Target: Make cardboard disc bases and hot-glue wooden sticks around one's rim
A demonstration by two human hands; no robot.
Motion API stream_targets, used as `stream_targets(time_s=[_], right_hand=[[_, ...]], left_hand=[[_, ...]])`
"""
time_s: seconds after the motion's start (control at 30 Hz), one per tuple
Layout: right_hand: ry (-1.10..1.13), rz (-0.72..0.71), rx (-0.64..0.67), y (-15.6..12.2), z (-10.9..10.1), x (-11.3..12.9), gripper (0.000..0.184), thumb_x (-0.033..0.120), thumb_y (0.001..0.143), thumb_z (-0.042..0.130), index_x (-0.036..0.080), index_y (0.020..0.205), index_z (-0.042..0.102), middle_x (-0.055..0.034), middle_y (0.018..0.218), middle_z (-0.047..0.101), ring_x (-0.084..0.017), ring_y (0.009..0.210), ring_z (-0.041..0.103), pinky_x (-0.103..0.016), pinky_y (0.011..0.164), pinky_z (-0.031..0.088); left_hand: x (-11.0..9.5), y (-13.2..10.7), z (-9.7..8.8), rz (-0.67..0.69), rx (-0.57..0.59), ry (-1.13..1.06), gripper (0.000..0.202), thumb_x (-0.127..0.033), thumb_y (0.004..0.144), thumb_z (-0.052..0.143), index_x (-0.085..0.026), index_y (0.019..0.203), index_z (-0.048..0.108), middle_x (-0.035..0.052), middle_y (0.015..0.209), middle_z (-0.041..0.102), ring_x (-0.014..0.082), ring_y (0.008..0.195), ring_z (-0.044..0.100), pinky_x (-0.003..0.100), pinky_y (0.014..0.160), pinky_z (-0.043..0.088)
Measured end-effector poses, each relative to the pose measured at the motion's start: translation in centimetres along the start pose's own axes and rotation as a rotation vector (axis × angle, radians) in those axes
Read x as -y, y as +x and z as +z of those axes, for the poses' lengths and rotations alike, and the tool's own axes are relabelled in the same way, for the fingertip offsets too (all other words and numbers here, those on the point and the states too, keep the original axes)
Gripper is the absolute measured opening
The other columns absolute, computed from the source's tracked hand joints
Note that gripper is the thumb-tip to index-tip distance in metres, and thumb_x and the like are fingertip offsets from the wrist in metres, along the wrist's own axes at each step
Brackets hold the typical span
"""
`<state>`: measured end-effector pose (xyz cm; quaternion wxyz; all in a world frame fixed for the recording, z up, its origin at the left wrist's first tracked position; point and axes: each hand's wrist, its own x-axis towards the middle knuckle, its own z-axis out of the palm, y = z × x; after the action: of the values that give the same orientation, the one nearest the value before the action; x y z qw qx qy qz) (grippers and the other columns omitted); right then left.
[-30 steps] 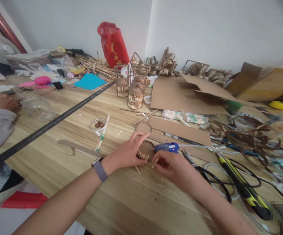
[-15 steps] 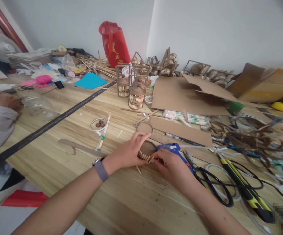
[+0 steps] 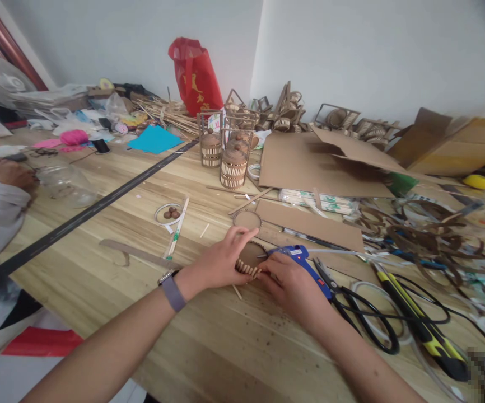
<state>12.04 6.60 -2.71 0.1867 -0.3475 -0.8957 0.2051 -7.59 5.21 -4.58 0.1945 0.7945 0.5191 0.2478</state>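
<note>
My left hand (image 3: 219, 262) is closed around the left side of a small round basket (image 3: 251, 255), its thumb in front and its index finger over the far rim. Short pale sticks stand side by side around the basket's brown base. At the near right of that rim, my right hand (image 3: 287, 282) pinches a short wooden stick (image 3: 258, 273), mostly covered by the fingertips. A blue glue gun (image 3: 300, 255) lies just behind my right hand, its nozzle by the basket. Beyond the basket is a beaded-looking ring (image 3: 247, 219) on the table.
Black-handled scissors (image 3: 377, 324) and a yellow-black utility knife (image 3: 423, 327) lie to the right amid cables. Finished lidded baskets (image 3: 233, 168) stand behind, near cardboard sheets (image 3: 305, 162). A white ring (image 3: 168, 214) holds brown beads. Another person's hand (image 3: 9, 172) rests at the left.
My right hand has shifted slightly left toward the basket, bringing the pinched stick in against the row on the rim. My left hand keeps its hold in the same place.
</note>
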Motion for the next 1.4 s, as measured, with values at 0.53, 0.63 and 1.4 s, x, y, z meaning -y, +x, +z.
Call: stream_targets(time_s=[0.53,0.63,1.4], right_hand=[[-0.247,-0.164,-0.067,-0.1,0.3,-0.6,0.023,0.014,0.093,0.049,0.017,0.082,0.069,-0.0071,0.078,0.063,-0.02,0.075,0.055,-0.031,0.068,0.041],[-0.259,-0.171,-0.068,-0.1,0.3,-0.7,0.024,0.015,0.094,0.048,0.017,0.084,0.07,-0.0073,0.078,0.063,-0.02,0.075,0.055,-0.031,0.068,0.041],[-0.264,0.155,-0.212,-1.3,-3.2,-1.9,0.023,0.03,0.092,0.05,0.017,0.101,0.067,-0.0077,0.079,0.064,-0.023,0.074,0.061,-0.034,0.067,0.047]], left_hand=[[-0.3,-0.1,0.1,0.047,-0.021,0.003,0.095,-0.031,0.071,0.074,-0.026,0.148,0.018,0.0147,0.142,0.033,0.0339,0.128,0.044,0.046,0.097,0.048],[-0.5,-0.1,0.4,0.083,-0.053,-0.016,0.103,-0.026,0.07,0.075,-0.028,0.149,0.009,0.0148,0.141,0.035,0.034,0.131,0.041,0.048,0.101,0.044],[-0.8,-0.1,1.7,0.011,-0.138,-0.019,0.103,-0.016,0.065,0.068,-0.028,0.148,0.009,0.0146,0.143,0.028,0.0307,0.121,0.049,0.048,0.101,0.045]])
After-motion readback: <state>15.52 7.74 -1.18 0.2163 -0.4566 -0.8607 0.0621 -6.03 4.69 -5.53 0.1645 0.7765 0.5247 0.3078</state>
